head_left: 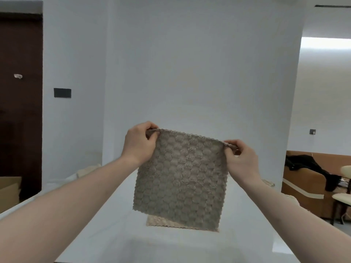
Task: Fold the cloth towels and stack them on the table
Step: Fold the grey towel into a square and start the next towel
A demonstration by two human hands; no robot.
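A grey-brown textured towel (pixel 180 177) hangs spread out in the air above the white table (pixel 117 234). My left hand (pixel 139 143) pinches its upper left corner. My right hand (pixel 240 158) pinches its upper right corner. The towel's lower edge hangs just above a beige towel (pixel 161 223) that lies flat on the table, mostly hidden behind the hanging one.
More pale cloth (pixel 87 170) lies at the table's far left, and another piece (pixel 268 183) shows at the far right behind my forearm. A brown sofa (pixel 303 183) with dark clothing and chairs stands to the right. A dark door (pixel 20 92) is at left.
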